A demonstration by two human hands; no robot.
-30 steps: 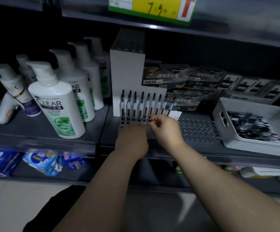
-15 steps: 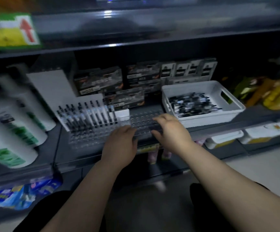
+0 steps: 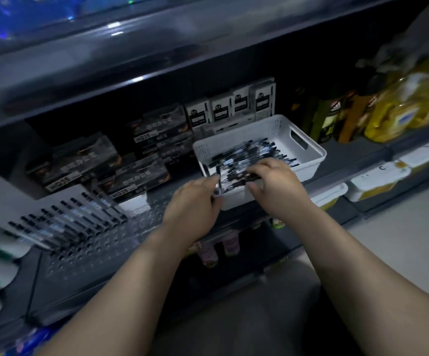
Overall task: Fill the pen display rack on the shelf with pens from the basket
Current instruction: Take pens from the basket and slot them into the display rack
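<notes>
A white basket [image 3: 317, 153] sits on the dark shelf [image 3: 357, 160], to the right of the pen rack [image 3: 100, 242], and it holds a loose heap of black pens [image 3: 249, 152]. Both hands are at the near end of that basket. The right hand [image 3: 277, 186] reaches over the near wall with its fingers bent down onto the heap and its thumb spread out to the left, in front of the wall – whether the fingers have closed on a pen cannot be told. The left hand [image 3: 192, 204] has its fingertips at the near left corner of the basket, right beside a dark pen standing on end there; its grip is also unclear in the blur. The clear rack has a row of standing pens [image 3: 72, 222] along its back left part, with rows of open holes nearer the person. Dark pen boxes [image 3: 141, 176] are stacked behind the rack, and yellow bottles [image 3: 401, 109] stand far right
</notes>
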